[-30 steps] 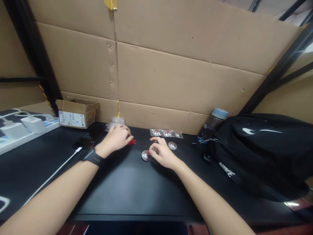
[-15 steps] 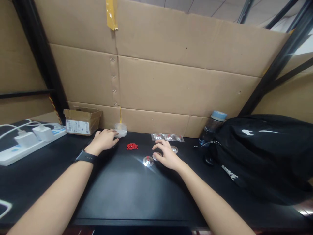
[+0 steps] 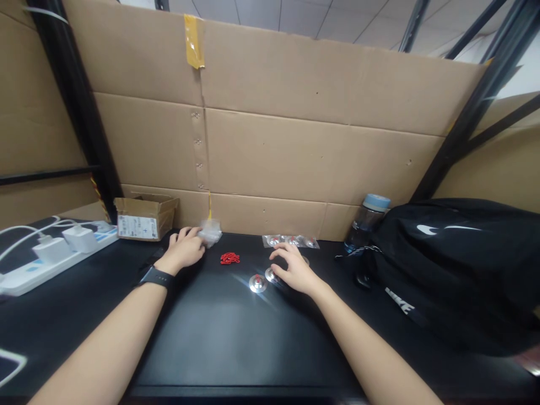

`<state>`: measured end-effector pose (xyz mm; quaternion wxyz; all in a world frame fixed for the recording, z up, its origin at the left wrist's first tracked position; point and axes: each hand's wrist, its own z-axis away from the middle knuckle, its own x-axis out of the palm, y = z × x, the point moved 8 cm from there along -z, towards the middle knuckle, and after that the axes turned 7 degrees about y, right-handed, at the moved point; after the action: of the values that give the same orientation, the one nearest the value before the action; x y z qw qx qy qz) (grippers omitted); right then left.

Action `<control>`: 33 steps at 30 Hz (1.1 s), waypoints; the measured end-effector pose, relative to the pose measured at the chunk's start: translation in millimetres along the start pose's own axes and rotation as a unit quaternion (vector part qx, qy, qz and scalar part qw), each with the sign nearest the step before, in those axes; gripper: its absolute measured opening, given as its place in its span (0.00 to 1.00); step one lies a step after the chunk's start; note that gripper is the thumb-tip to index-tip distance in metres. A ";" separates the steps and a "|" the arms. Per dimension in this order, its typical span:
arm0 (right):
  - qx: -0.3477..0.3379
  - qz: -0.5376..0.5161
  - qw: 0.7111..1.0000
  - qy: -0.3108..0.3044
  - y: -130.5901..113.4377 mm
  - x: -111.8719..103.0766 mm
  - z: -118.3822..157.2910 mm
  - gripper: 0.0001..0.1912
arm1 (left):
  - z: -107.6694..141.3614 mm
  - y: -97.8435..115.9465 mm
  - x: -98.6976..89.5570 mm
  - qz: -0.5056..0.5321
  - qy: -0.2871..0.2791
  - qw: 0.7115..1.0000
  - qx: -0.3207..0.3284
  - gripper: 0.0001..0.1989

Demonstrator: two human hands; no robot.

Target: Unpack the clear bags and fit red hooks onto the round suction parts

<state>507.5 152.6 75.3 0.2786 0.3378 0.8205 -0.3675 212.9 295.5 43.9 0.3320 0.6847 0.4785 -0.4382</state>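
- Right-hand fingers, just right of the frame's centre: curved, thumb and forefinger spread apart with nothing seen pinched between them; the thumb side of the right hand [image 3: 296, 271] partly covers a metal disc [image 3: 270, 275], and whether it touches cannot be told.
- Left-hand fingers, left of centre: loosely bent, their tips beside clear plastic bags [image 3: 211, 233]; I cannot tell whether the left hand [image 3: 184, 251] grips any of it.
- Just left of the covered disc lies another disc with a red centre [image 3: 257, 283], flat and shining; part of a third shows behind the right hand.
- Between the hands, a small heap of red cords [image 3: 230, 258].
- Beyond the right fingers, a clear strip of packed discs [image 3: 291, 241].
- Middle left, an open cardboard box [image 3: 147, 217]; far left, a white power strip [image 3: 63, 259] with plugs.
- Middle right, a blue-capped bottle [image 3: 366, 223] beside a black bag [image 3: 459, 281].
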 end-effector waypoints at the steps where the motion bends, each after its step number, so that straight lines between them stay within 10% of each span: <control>1: 0.000 0.000 1.000 -0.002 -0.1 0.2 0.1 0.08 | -0.2 0.0 -0.1 -0.006 0.001 1.000 -0.002 0.17; 9: -0.001 -0.008 1.000 -0.012 1.8 3.5 1.5 0.08 | -0.4 -1.5 -6.6 -0.054 0.069 0.996 0.004 0.24; 21: 0.008 0.002 1.000 -0.017 4.3 1.2 0.5 0.07 | 0.2 8.5 -48.0 0.007 0.239 0.971 0.014 0.09; 27: 0.012 0.023 0.997 -0.073 9.5 6.7 3.1 0.09 | 17.9 84.6 -77.7 0.104 0.266 0.951 0.120 0.07; 33: -0.014 0.082 0.992 -0.096 10.6 10.4 4.9 0.04 | 38.3 171.4 -52.4 0.165 0.193 0.937 0.241 0.06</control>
<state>510.2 157.7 60.8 0.3905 0.3634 0.7642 -0.3626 356.0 187.8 82.9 0.1261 0.8850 0.2939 -0.3383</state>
